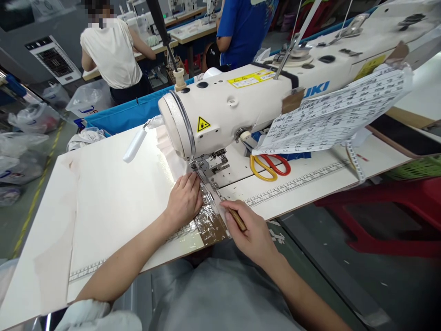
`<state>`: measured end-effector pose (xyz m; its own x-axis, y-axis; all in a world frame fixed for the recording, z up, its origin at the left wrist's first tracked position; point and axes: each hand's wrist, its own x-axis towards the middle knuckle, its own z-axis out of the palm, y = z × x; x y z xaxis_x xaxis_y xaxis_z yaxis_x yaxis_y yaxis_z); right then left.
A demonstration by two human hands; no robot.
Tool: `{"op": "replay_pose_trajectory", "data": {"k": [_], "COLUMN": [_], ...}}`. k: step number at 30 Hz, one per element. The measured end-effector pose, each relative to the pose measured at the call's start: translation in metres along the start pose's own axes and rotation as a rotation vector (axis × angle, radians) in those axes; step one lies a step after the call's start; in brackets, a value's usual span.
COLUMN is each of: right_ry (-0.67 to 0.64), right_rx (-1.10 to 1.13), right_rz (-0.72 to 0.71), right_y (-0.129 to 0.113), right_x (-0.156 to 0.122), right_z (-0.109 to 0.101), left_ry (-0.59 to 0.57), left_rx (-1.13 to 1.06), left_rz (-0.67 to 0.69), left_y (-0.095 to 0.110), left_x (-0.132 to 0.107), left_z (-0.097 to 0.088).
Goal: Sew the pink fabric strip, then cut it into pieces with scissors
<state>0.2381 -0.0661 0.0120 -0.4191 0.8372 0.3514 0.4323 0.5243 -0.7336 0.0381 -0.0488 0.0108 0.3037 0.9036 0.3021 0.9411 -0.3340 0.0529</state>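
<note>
Right at the needle, it gets crowded: the sewing machine's [220,110] head and the left hand [185,198] hide much of the spot where the pale fabric [170,149] meets the metal parts, and the needle itself is hard to make out. Over on the right, a sheet of handwritten paper [334,110] covers part of the brand lettering, and the scissors [252,169] show only their yellow and red handles, blades tucked out of sight!

Down to the fingers now: the left hand lies palm down just in front of the needle area, fingers together and slightly bent, fingertips reaching in by the fabric; whether they pinch anything underneath, you cannot tell. And the right hand [253,230], here it is, closed around a wooden-handled tool [237,219], thumb and fingers wrapped on the grip, its thin metal shaft pointing up toward the needle, the very tip lost among the metal parts! Below the left hand, a shiny brown panel [213,230] catches the light on the white table [113,193], its upper portion covered by that hand
</note>
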Motion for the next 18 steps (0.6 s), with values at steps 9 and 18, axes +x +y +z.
{"op": "replay_pose_trajectory", "data": {"k": [9, 18], "right_ry": [-0.087, -0.137], "right_rx": [-0.38, -0.595], "right_rz": [-0.211, -0.17], "right_y": [-0.002, -0.005], "right_x": [0.028, 0.036], "right_z": [0.03, 0.039], "left_ry": [-0.009, 0.005], "left_rx": [-0.053, -0.037], "left_rz": [-0.043, -0.04], "left_y": [-0.008, -0.01], "left_x": [0.004, 0.003], "left_z": [-0.003, -0.002]}}
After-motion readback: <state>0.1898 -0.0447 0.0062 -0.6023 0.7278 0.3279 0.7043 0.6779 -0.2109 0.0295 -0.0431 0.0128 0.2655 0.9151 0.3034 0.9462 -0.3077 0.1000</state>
